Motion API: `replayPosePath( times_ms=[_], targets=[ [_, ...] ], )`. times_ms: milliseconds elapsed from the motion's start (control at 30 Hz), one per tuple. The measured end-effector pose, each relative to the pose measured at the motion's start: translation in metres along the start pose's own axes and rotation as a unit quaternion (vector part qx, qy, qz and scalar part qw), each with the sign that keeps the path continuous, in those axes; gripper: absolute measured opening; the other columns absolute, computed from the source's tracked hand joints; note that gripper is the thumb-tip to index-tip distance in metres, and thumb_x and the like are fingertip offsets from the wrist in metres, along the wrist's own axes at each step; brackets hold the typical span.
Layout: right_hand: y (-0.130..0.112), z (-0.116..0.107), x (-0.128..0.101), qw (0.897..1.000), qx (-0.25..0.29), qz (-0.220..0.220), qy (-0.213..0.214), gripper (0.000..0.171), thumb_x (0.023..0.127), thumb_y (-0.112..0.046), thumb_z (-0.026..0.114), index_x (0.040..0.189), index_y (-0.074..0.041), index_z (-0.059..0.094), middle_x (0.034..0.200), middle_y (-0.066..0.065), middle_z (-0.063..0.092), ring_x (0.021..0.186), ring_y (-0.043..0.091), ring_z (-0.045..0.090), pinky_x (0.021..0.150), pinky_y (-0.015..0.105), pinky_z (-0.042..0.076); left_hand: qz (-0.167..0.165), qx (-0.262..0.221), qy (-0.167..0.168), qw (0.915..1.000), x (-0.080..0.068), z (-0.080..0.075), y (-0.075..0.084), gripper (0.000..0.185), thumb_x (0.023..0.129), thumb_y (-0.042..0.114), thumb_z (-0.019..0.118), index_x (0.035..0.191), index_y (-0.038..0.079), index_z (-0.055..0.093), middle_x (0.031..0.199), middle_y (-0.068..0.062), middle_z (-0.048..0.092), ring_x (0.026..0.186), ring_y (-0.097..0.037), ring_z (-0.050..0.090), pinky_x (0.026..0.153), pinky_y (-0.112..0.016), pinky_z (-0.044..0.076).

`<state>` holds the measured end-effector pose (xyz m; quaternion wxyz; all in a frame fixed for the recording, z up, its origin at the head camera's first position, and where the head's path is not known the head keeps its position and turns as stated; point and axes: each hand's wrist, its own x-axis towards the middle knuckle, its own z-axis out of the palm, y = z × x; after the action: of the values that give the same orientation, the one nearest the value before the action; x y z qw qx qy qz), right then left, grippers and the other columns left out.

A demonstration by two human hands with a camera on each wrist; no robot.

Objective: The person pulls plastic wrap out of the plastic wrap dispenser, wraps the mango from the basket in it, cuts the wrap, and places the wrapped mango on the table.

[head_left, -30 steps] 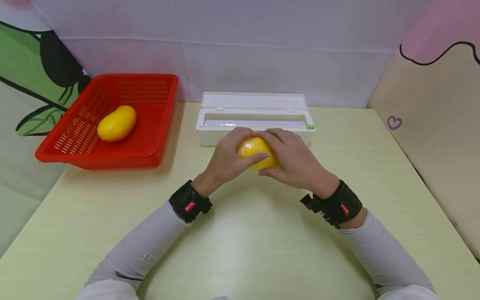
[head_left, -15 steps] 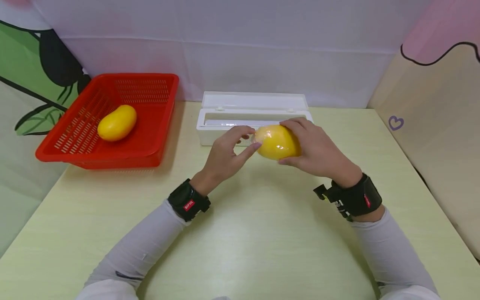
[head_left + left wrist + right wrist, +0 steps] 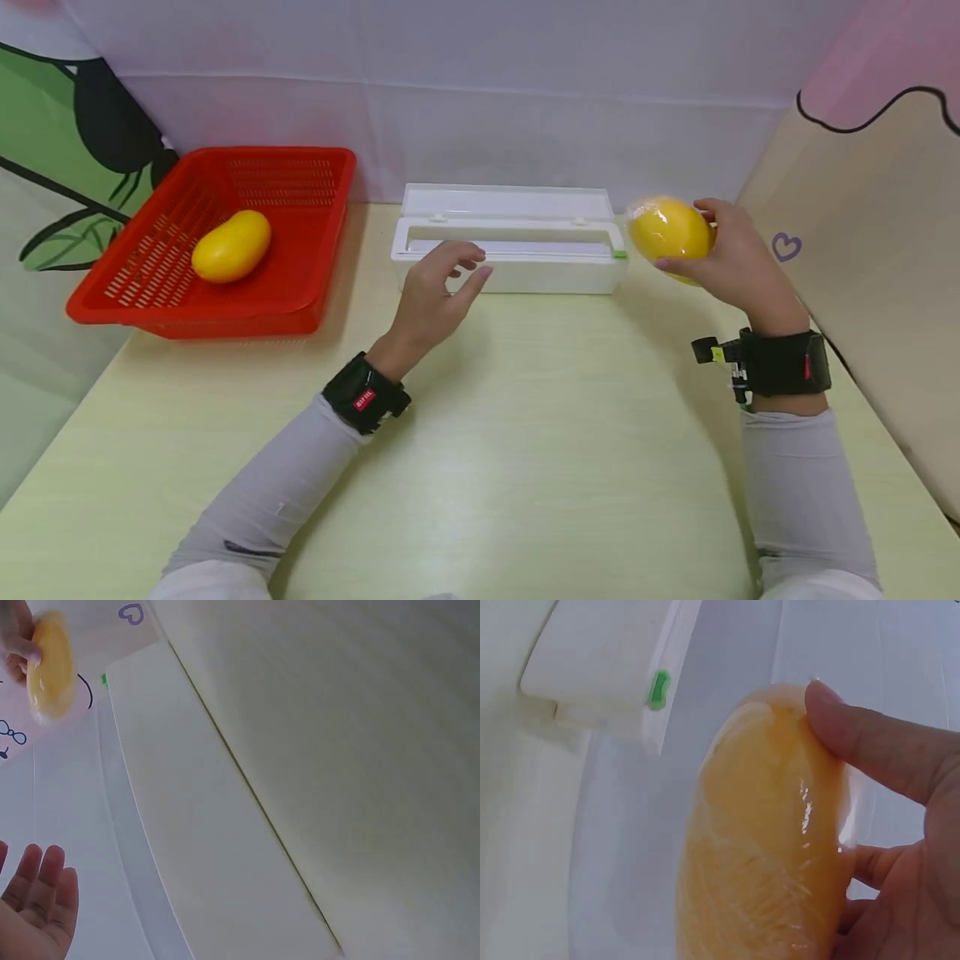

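Since the earlier frame, the right hand has carried the wrapped mango to the right, away from the left hand. Nearest, two grey sleeves lie over the pale table, each ending at a black wristband. Farther on, the left hand is released, its fingers loosely bent and the thumb apart, in front of the white box. To the right of that box, the right hand grasps the wrapped mango: thumb on its near side, other fingers on the far side, with the mango jutting left beyond them. Clear film shines over its skin. At far left, a red basket holds another mango. The box's lid stands raised before the pale cloth wall.
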<state>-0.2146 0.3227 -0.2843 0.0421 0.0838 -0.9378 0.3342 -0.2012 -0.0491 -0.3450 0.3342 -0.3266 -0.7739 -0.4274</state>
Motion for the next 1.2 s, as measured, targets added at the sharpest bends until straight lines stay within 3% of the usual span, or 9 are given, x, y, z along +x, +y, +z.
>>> replayPosePath(
  times_ms=[367, 567, 700, 800, 967, 1200],
  targets=[
    [0.042, -0.006, 0.007, 0.993, 0.002, 0.114, -0.001, 0.111, 0.085, -0.054, 0.073, 0.153, 0.009, 0.01, 0.144, 0.039, 0.029, 0.12, 0.053, 0.037, 0.097, 0.066, 0.038, -0.061, -0.007, 0.03, 0.9977, 0.007, -0.016, -0.013, 0.01, 0.094, 0.007, 0.066, 0.101, 0.0, 0.069, 0.098, -0.011, 0.07, 0.09, -0.022, 0.066, 0.074, -0.043, 0.056],
    [0.068, -0.002, 0.007, 0.985, -0.006, 0.174, 0.014, 0.112, 0.086, -0.055, 0.071, 0.151, 0.011, 0.009, 0.137, 0.04, 0.032, 0.113, 0.052, 0.039, 0.094, 0.063, 0.04, -0.065, 0.009, 0.049, 0.9966, 0.011, -0.024, -0.021, 0.011, 0.093, 0.006, 0.068, 0.101, -0.002, 0.069, 0.098, -0.013, 0.071, 0.088, -0.023, 0.067, 0.075, -0.041, 0.057],
    [0.081, -0.001, 0.006, 0.98, -0.025, 0.196, 0.019, 0.111, 0.084, -0.058, 0.071, 0.148, 0.012, 0.013, 0.133, 0.041, 0.031, 0.111, 0.053, 0.038, 0.086, 0.06, 0.042, -0.073, 0.015, 0.062, 0.9953, 0.013, -0.031, -0.026, 0.012, 0.092, 0.005, 0.068, 0.102, -0.003, 0.068, 0.099, -0.014, 0.071, 0.089, -0.024, 0.067, 0.076, -0.045, 0.057],
    [0.086, 0.002, 0.004, 0.976, -0.037, 0.216, 0.013, 0.112, 0.082, -0.063, 0.07, 0.147, 0.011, 0.015, 0.13, 0.042, 0.028, 0.11, 0.053, 0.036, 0.08, 0.057, 0.042, -0.097, 0.027, 0.061, 0.9931, 0.012, -0.037, -0.029, 0.013, 0.092, 0.005, 0.069, 0.103, -0.003, 0.068, 0.101, -0.014, 0.071, 0.091, -0.025, 0.066, 0.079, -0.046, 0.056],
    [0.094, 0.007, 0.001, 0.97, -0.047, 0.24, 0.005, 0.111, 0.083, -0.063, 0.069, 0.145, 0.01, 0.015, 0.13, 0.042, 0.024, 0.112, 0.055, 0.031, 0.079, 0.057, 0.039, -0.157, 0.061, 0.035, 0.985, 0.01, -0.046, -0.034, 0.019, 0.094, 0.01, 0.068, 0.11, -0.001, 0.067, 0.108, -0.014, 0.069, 0.097, -0.028, 0.063, 0.085, -0.044, 0.054],
    [0.101, 0.009, 0.0, 0.965, -0.06, 0.254, -0.014, 0.111, 0.084, -0.063, 0.067, 0.146, 0.01, 0.012, 0.13, 0.043, 0.023, 0.111, 0.056, 0.031, 0.079, 0.059, 0.038, -0.238, 0.124, -0.071, 0.9607, 0.014, -0.047, -0.051, 0.031, 0.095, 0.021, 0.066, 0.122, 0.005, 0.064, 0.127, -0.013, 0.061, 0.115, -0.031, 0.054, 0.096, -0.043, 0.049]
  ],
)
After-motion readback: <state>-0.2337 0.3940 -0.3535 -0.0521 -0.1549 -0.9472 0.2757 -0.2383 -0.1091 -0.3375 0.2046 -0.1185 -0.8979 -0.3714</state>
